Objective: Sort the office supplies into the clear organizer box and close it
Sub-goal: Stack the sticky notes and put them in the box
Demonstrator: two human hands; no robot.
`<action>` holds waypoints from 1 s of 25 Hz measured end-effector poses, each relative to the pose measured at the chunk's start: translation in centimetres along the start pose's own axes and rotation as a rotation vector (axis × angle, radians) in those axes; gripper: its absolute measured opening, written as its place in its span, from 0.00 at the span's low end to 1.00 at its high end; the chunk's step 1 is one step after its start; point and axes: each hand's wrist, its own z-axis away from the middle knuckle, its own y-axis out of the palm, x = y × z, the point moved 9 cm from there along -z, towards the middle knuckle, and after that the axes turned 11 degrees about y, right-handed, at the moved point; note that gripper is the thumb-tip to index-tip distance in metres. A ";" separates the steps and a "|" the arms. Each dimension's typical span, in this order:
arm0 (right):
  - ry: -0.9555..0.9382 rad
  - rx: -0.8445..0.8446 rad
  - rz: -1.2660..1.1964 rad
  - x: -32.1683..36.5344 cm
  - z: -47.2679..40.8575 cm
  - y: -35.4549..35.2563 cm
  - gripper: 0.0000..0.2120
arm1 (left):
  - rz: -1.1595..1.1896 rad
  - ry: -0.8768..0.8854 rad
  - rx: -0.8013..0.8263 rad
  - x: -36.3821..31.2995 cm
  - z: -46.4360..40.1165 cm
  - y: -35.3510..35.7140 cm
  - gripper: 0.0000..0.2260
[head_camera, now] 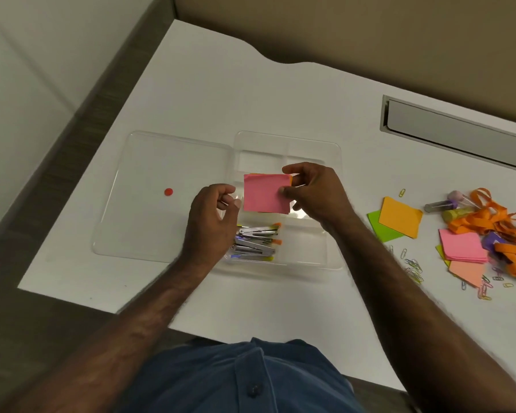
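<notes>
A clear organizer box lies open on the white desk, its flat lid folded out to the left with a red dot on it. My right hand pinches a stack of sticky notes, pink on top, by its right edge above the box's middle compartments. My left hand hovers just left of the stack with fingers curled, holding nothing. Several small staplers lie in the box's near-left compartment.
To the right lie loose sticky notes: orange over green, and a pink stack. Orange ribbons, small tubes and scattered paper clips sit further right. A grey cable hatch is set into the desk at the back right.
</notes>
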 end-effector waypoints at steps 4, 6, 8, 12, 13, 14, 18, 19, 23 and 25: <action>0.055 0.009 0.062 0.2 -1.5 2.1 0.17 | -0.004 0.044 0.048 0.1 -0.4 0.3 0.09; 0.041 -0.012 0.118 0.3 -1.7 2.9 0.16 | 0.003 0.044 0.068 0.1 -0.5 0.6 0.09; 0.000 -0.054 0.206 0.5 -1.7 3.2 0.15 | 0.012 0.051 0.074 -0.2 -0.5 0.8 0.09; -0.067 -0.152 0.271 0.7 -0.7 1.5 0.14 | 0.029 0.090 0.091 -1.3 -0.4 1.9 0.08; -0.089 -0.190 0.268 0.7 -0.1 0.5 0.13 | 0.045 0.095 0.098 -1.8 -0.4 2.5 0.08; -0.106 -0.226 0.260 0.5 0.3 -0.6 0.12 | 0.060 0.095 0.103 -2.2 -0.4 3.0 0.08; -0.081 -0.356 0.214 -2.4 1.8 -6.5 0.11 | 0.127 0.106 0.129 -4.9 0.0 6.0 0.07; -0.068 -0.387 0.207 -3.6 1.9 -8.2 0.11 | 0.150 0.115 0.141 -5.8 0.2 7.0 0.07; 0.026 -0.472 0.246 -9.7 1.5 -14.3 0.14 | 0.168 0.185 0.195 -9.8 1.6 11.1 0.07; 0.068 -0.472 0.327 -13.0 1.0 -16.7 0.19 | 0.170 0.200 0.217 -11.5 2.3 13.1 0.07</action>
